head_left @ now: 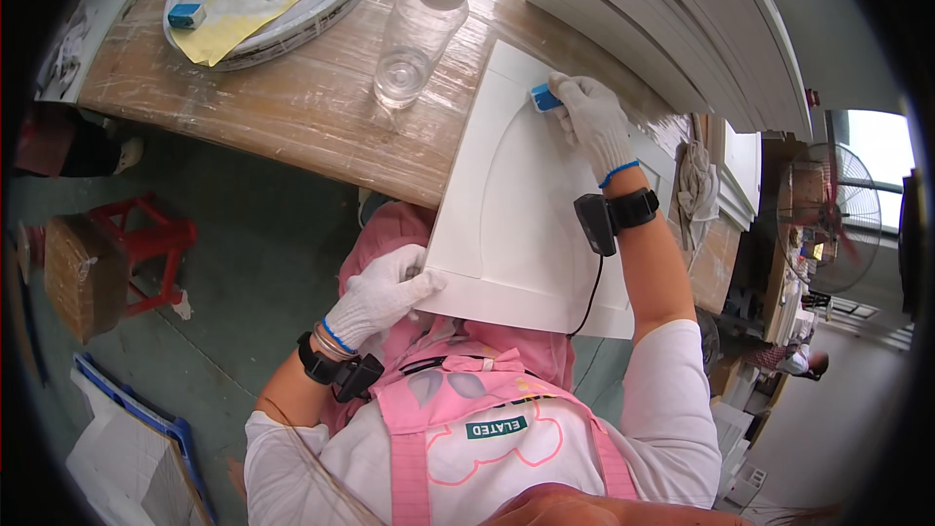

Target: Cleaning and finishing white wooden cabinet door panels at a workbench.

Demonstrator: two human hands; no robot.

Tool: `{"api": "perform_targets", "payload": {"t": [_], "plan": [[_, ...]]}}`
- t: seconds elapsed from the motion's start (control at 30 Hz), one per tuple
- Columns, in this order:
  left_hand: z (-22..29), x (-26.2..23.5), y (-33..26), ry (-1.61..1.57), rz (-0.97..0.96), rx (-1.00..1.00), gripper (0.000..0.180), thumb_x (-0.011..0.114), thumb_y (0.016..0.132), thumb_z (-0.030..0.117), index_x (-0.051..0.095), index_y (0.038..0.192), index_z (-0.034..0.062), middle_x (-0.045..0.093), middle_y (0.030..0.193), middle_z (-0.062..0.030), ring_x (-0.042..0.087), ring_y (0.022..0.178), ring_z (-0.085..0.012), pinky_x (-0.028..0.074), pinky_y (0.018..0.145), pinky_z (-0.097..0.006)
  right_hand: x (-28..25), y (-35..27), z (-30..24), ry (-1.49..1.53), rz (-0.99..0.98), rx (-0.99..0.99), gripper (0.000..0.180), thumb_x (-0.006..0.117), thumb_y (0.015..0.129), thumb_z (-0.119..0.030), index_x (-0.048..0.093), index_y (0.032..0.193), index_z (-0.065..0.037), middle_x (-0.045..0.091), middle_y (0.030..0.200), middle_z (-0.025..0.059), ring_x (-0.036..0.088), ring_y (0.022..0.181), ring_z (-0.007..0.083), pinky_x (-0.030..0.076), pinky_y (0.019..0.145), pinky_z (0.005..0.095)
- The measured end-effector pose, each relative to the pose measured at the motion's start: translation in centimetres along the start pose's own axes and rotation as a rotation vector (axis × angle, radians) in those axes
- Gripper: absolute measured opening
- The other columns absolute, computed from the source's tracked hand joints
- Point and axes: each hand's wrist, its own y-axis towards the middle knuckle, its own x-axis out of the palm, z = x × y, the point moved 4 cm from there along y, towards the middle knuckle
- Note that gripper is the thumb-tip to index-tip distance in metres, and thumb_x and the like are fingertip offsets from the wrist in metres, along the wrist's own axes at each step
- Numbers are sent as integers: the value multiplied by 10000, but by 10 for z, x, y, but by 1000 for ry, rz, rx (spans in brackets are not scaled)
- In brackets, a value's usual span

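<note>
In the head view, the gloved left hand (383,292) is clamped on the near left corner of the white panel (516,205), which lies partly on the desk (292,107). The gloved right hand (592,122) pinches a blue block (545,97) over the panel's far part. A clear bottle (414,39) stands beside, to the left.

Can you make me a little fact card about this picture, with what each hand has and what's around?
Left hand: white glove, holding the near left corner of the white panel
Right hand: white glove, holding a small blue block at the panel
Table: brown; clear bottle with white cap, round tray with yellow paper
Floor: red stool, brown box
</note>
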Motion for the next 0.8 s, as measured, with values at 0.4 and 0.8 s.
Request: {"api": "perform_targets", "payload": {"t": [0.4,0.8], "plan": [[3,0,-1,9,5,-7,348,613,953,300,583,1144,11,651,944,-27,599,799,-61,500,572,-203,5,-5,1,-38,-56,10,354,620,935,-368,636,911,-16,513,634,-12,436,511,65,356,439,248],[1,1,-1,10,5,0,350,613,953,298,584,1142,5,647,940,-26,595,790,-63,497,572,-205,2,-7,1,5,31,-25,386,640,908,-392,658,937,-8,564,665,3,487,529,80,410,463,255]]}}
